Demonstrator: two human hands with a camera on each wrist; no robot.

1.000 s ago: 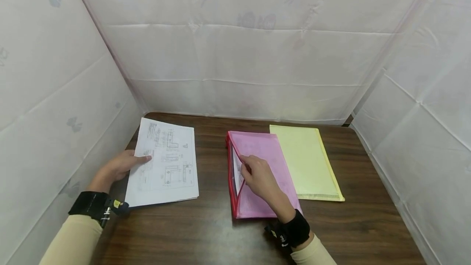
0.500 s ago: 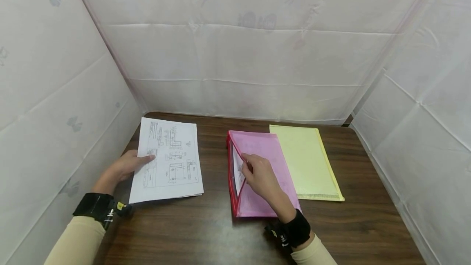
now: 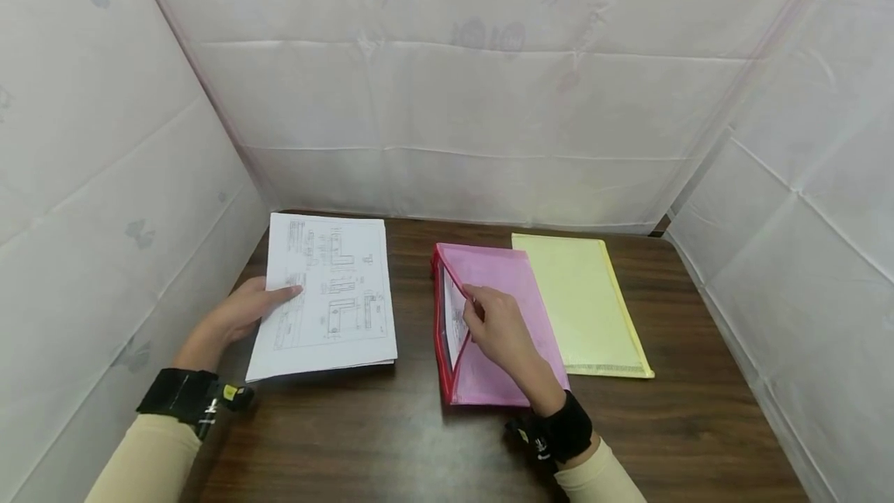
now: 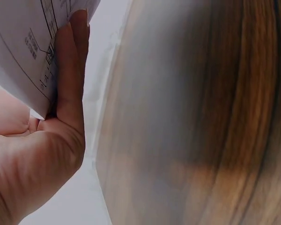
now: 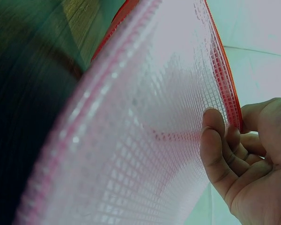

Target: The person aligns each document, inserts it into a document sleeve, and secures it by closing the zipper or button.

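A thin stack of white sheets (image 3: 325,297) printed with technical drawings lies on the left of the dark wooden table (image 3: 419,441). My left hand (image 3: 240,313) grips its left edge, thumb on top; the left wrist view shows the thumb (image 4: 71,70) against the paper (image 4: 23,47). A pink mesh zip pouch (image 3: 499,286) with a red edge lies at the centre. My right hand (image 3: 499,328) pinches its upper flap and holds it lifted, showing a sheet inside (image 3: 454,317). In the right wrist view the fingers (image 5: 218,154) curl round the pouch's mesh flap (image 5: 154,122).
A yellow mesh pouch (image 3: 583,305) lies flat just right of the pink one, partly under it. White fabric walls (image 3: 454,99) close in the table on the left, back and right. Bare tabletop runs along the near edge.
My left hand has slid the paper stack to the right and away from me, turning it squarer to the table. The right hand still holds the pouch flap up.
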